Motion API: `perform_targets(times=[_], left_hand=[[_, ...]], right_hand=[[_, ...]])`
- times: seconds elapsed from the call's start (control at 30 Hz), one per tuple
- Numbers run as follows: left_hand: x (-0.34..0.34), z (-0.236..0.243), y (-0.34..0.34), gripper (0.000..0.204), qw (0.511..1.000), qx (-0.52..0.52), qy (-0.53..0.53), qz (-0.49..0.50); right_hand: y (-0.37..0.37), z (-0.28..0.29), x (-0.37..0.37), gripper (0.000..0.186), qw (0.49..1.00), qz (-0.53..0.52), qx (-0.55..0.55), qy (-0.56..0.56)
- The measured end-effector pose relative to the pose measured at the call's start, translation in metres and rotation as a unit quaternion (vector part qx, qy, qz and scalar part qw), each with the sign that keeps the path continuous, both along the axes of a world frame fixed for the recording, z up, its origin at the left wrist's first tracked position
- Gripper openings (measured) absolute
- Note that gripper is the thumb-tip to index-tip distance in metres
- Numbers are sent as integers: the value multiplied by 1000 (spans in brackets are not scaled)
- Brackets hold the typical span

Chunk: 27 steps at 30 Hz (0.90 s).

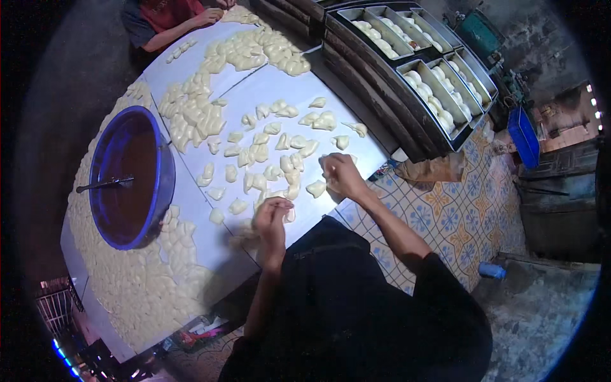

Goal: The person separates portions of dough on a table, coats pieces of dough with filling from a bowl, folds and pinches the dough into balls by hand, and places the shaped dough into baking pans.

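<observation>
Many small pale lumps of dough (pixel 259 153) lie scattered over the white tabletop (pixel 238 99) before me. My left hand (pixel 272 223) is over the table's near edge, its fingers curled together. A small piece of dough (pixel 290 216) shows right at its fingertips; whether they grip it I cannot tell. To the right, my right hand (pixel 342 174) is bent down at the table's edge with its fingers drawn in, and whatever they hold is hidden beneath them. A single dough lump (pixel 316 188) lies between the two hands.
On the left stands a blue basin (pixel 168 172) of brown filling with a metal-handled utensil (pixel 105 183). Dense flattened dough pieces (pixel 143 290) surround it. Metal trays (pixel 417 48) of dough balls sit on a dark stand at the far right. Across the table, another person (pixel 168 25) handles dough.
</observation>
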<state>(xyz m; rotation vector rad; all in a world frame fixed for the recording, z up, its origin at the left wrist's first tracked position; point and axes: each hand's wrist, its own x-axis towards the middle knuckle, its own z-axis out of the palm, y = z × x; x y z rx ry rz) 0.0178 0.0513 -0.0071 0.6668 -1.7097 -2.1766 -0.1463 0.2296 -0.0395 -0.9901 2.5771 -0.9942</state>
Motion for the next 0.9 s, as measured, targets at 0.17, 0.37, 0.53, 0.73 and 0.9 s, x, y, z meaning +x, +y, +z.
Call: perform_targets(times=[0.17, 0.37, 0.53, 0.73, 0.9], left_hand=[[16, 11, -8, 30, 998, -56, -10, -11], [19, 50, -17, 28, 977, -158, 76, 122], [30, 31, -37, 16, 963, -105, 12, 249], [29, 45, -71, 47, 854, 443, 237, 134], [17, 94, -166, 104, 863, 347, 367, 25]], right_hand=[[-39, 40, 7, 23, 971, -84, -180, -136], [-113, 87, 91, 25, 908, 23, -343, -241], [-156, 91, 83, 31, 888, 86, -351, -283], [-193, 67, 78, 67, 904, 266, -276, -188], [-199, 60, 54, 140, 808, 299, -242, -446]])
